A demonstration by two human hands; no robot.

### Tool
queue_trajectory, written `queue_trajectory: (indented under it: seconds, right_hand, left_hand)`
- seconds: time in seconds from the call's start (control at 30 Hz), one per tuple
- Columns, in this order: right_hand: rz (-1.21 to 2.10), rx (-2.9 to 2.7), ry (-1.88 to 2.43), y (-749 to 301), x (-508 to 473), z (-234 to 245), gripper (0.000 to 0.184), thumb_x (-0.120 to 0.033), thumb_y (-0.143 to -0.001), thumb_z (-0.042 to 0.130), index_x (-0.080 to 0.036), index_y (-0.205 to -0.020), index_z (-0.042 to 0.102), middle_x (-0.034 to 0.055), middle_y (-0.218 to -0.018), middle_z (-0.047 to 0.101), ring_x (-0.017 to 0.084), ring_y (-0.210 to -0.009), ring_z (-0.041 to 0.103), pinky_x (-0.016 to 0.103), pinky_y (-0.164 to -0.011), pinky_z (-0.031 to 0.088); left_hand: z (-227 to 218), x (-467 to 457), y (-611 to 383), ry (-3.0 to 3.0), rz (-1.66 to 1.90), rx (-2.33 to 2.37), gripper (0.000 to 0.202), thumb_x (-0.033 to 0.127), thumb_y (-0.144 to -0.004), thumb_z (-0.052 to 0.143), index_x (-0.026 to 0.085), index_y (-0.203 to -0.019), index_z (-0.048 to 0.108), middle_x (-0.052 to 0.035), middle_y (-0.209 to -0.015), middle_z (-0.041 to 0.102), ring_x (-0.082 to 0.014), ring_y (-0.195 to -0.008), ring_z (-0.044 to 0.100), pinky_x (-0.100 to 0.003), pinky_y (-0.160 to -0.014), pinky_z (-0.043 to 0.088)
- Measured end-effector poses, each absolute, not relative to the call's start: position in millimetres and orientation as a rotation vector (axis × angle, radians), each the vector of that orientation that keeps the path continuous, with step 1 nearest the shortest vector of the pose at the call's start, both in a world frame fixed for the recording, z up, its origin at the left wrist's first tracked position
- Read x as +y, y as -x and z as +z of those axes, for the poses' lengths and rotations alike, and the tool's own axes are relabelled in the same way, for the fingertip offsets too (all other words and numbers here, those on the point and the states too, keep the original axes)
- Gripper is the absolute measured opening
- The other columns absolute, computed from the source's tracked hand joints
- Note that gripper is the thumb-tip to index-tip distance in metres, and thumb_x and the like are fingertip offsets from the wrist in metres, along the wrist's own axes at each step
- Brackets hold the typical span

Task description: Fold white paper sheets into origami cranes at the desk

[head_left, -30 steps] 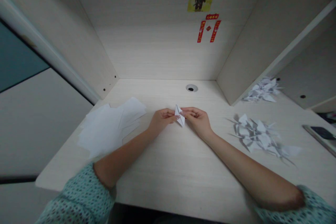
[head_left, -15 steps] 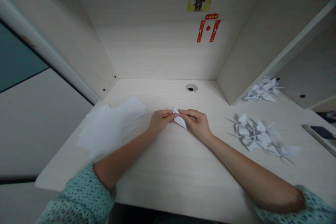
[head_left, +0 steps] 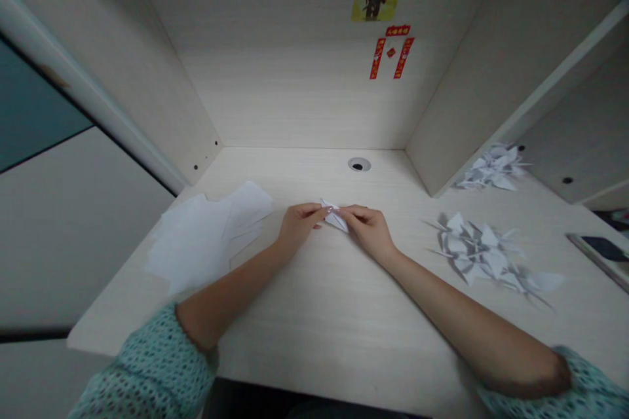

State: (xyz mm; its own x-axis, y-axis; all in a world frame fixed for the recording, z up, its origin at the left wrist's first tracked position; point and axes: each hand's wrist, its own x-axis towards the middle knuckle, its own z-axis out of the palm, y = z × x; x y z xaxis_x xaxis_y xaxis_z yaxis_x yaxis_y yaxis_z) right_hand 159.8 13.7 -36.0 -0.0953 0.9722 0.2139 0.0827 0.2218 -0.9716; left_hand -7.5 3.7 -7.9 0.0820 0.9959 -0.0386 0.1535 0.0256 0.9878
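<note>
Fingertips (head_left: pixel 324 211) of left hand (head_left: pixel 298 226) and right hand (head_left: pixel 369 229) pinching folded white paper (head_left: pixel 334 217)

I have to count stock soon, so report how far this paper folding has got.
Done, it seems: a near heap of folded paper figures right of the hands and a far heap behind it. In hand: the left hand and right hand pinch one small folded white piece between them. Left: a loose stack of flat white sheets, unfolded, at the left of the desk.
</note>
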Motion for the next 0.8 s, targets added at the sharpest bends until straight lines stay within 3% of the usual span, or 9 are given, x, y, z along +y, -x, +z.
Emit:
queue_trajectory:
  seconds: [0.23, 0.43, 0.6, 0.8]
  right_hand:
    - [1.152, -1.479, 1.111, -161.2, 14.5, -36.0, 0.035, -0.049, -0.073, 0.068, -0.014, -0.075, 0.075, 0.0057, -0.072, 0.071, 0.016, -0.061, 0.057, 0.027, -0.058, 0.043]
    - [1.207, -1.495, 1.105, -159.5, 12.2, -32.3, 0.037, -0.05, -0.072, 0.068, -0.015, -0.079, 0.077, 0.0036, -0.069, 0.07, 0.015, -0.062, 0.057, 0.026, -0.059, 0.043]
    - [1.236, -1.457, 1.05, -158.9, 13.4, -32.3, 0.035, -0.05, -0.07, 0.07, -0.019, -0.084, 0.078, 0.0037, -0.078, 0.074, 0.021, -0.076, 0.064, 0.03, -0.07, 0.049]
    - [1.165, -1.599, 1.064, -161.4, 14.3, -38.2, 0.03, -0.049, -0.071, 0.069, -0.019, -0.069, 0.077, 0.0007, -0.066, 0.069, 0.017, -0.063, 0.058, 0.027, -0.059, 0.044]
  left_hand:
    - [-14.4, 5.3, 8.8, -1.415, 1.05, 1.298, 0.033, 0.047, -0.074, 0.063, 0.019, -0.087, 0.077, -0.0016, -0.077, 0.07, -0.0137, -0.069, 0.06, -0.021, -0.059, 0.046]
    - [-16.6, 5.4, 7.9, -1.448, 1.107, 1.351, 0.03, 0.045, -0.075, 0.063, 0.019, -0.084, 0.075, -0.0026, -0.082, 0.072, -0.0151, -0.072, 0.061, -0.023, -0.063, 0.046]
    - [-12.5, 3.1, 6.0, -1.457, 1.135, 1.277, 0.027, 0.042, -0.074, 0.064, 0.018, -0.08, 0.075, -0.0021, -0.078, 0.071, -0.0155, -0.072, 0.062, -0.024, -0.066, 0.045]
    - [-13.7, 3.5, 6.2, -1.472, 1.181, 1.317, 0.025, 0.04, -0.075, 0.065, 0.017, -0.08, 0.075, -0.0053, -0.087, 0.074, -0.0194, -0.083, 0.065, -0.028, -0.076, 0.047]
